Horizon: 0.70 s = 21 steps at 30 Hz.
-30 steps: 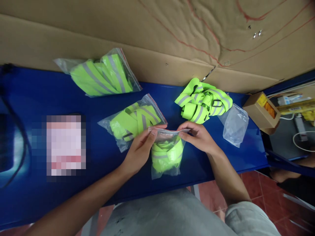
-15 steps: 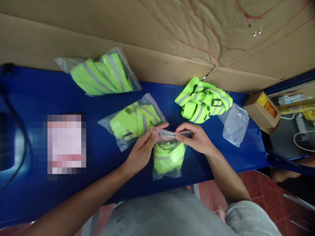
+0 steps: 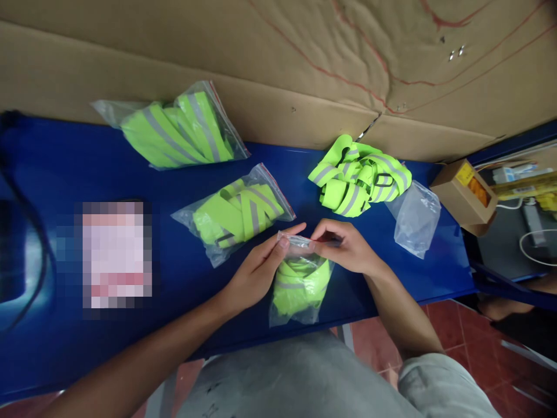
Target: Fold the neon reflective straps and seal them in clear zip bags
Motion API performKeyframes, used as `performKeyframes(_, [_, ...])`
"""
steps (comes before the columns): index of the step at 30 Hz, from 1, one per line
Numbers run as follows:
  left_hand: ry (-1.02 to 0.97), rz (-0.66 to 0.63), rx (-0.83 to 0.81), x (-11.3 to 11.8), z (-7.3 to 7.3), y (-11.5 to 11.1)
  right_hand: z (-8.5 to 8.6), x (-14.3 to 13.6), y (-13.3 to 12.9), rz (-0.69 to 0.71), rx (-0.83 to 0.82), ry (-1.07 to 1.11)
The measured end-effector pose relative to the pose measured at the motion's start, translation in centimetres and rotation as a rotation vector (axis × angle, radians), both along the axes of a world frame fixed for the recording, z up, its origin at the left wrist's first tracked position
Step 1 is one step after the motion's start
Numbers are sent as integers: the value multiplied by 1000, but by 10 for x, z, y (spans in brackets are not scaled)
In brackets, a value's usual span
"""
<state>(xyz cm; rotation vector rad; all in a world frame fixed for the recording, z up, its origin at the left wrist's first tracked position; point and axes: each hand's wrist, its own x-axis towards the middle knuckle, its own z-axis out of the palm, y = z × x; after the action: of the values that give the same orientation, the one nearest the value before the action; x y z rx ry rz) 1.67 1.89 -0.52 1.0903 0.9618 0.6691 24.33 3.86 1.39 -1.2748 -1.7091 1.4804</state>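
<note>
Head cam sits above the near edge of the table (image 3: 172,261), faces fwd & down, close in; L hand (image 3: 256,271) & R hand (image 3: 347,247) nr ctr, far edge higher up.

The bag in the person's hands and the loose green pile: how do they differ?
The held bag keeps its contents inside clear plastic, while the loose pile lies uncovered. The left hand and right hand hold the held bag at its top edge; neither touches the loose pile. The loose pile looks wider than the held bag. Both show yellow-green with grey stripes.
</note>
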Motion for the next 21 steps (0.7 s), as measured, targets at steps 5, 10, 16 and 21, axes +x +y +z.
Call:
performKeyframes(5, [27, -31, 5, 0, 2, -1, 2, -3, -1, 27, 36, -21])
performKeyframes(10, [34, -57, 18, 2, 2, -1, 4, -4, 0, 43, 42, -41])
performKeyframes(16, [7, -113, 23, 2, 0, -4, 6, -3, 1, 90, 48, -33])
performKeyframes(21, [-2, -139, 15, 2, -4, -6, 7, -4, 0, 121, 66, -34])
